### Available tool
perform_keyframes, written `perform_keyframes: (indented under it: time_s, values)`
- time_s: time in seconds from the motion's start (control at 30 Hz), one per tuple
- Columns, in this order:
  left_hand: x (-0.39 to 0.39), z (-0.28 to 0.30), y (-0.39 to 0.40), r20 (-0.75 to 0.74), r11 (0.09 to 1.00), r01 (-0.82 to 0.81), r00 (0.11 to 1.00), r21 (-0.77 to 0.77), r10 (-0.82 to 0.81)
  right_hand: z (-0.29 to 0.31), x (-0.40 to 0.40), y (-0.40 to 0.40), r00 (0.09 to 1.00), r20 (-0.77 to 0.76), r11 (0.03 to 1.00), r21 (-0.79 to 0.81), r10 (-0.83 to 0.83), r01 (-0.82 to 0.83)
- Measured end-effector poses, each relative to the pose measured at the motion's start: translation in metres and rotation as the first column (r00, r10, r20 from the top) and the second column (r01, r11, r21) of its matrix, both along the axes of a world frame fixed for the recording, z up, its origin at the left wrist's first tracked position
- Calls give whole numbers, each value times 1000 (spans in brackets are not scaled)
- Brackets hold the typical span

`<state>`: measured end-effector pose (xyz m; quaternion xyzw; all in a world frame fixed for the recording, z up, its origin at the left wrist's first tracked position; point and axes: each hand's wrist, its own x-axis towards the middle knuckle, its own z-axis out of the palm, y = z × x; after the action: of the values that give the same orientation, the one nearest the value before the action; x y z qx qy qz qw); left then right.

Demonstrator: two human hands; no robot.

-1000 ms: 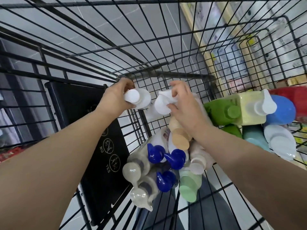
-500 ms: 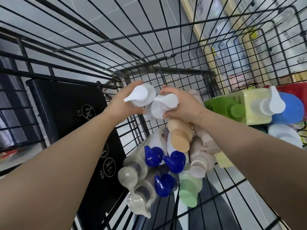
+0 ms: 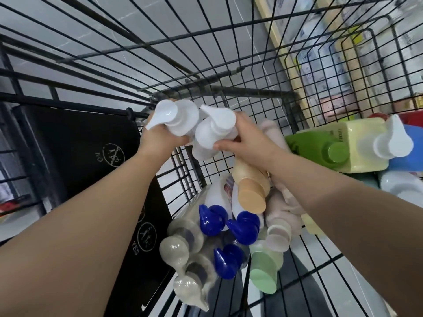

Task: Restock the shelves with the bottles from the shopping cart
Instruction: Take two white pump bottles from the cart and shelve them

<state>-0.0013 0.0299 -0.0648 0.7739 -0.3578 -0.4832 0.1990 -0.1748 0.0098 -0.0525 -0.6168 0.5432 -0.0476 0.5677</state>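
Note:
Both my hands are inside the black wire shopping cart [image 3: 263, 72]. My left hand [image 3: 160, 139] grips a white pump bottle [image 3: 176, 118] by its neck, pump head toward me. My right hand [image 3: 247, 139] grips a second white pump bottle [image 3: 214, 133] right beside it; the two bottles touch. Both are lifted above the pile of bottles in the cart: a peach-capped bottle [image 3: 250, 193], blue-pump bottles [image 3: 211, 219], clear-pump bottles [image 3: 176, 245], a green-capped bottle [image 3: 263, 273] and a pink bottle [image 3: 278, 225].
A black child-seat flap [image 3: 75, 161] with YES/NO symbols fills the cart's left side. At right lie a yellow-green jug [image 3: 357, 143] with a white pump, a green bottle [image 3: 309, 149] and a blue bottle [image 3: 409, 154]. Store shelves [image 3: 320, 53] run past the cart's far right.
Both hands have lifted their white pump bottles up and toward me, out of the pile, and the two bottles have come together. The view has shifted slightly.

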Motion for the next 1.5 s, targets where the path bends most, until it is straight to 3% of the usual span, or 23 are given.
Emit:
perform_keyframes:
  time_s: [0.1,0.23,0.4,0.57,0.73,1.0,1.1,1.23,1.37,1.5]
  values:
    - [-1,-4,-3,25,998,-31,999,52,30,-1,-2,-9,1000,-24,999,34,11,-10]
    - [-4,-11,-5,12,1000,-15,1000,27,15,-14,6,-17,967,-254,991,-119,36,-68]
    - [-5,-12,-6,60,999,33,998,-19,-32,-18,9,-9,997,-59,998,-9,-54,54]
    - [-8,-9,1,87,997,-36,995,-75,43,-9,14,2,994,-46,993,-80,-95,91]
    - [-17,19,6,56,969,-51,996,-240,66,23,-1,11,954,62,947,-119,-294,300]
    - [-57,112,16,154,900,73,988,-429,-6,118,-49,30,864,66,811,-315,-499,493]
    - [-86,155,33,157,848,126,986,-515,-51,161,-76,52,844,66,748,-430,-533,506]
    - [-130,212,54,163,764,236,971,-600,-173,213,-120,91,792,121,672,-462,-599,579]
    - [-190,268,87,98,675,290,946,-678,-308,256,-172,145,746,150,591,-518,-649,619]
    - [-257,304,134,2,628,284,912,-724,-410,292,-234,212,637,252,438,-544,-728,715]
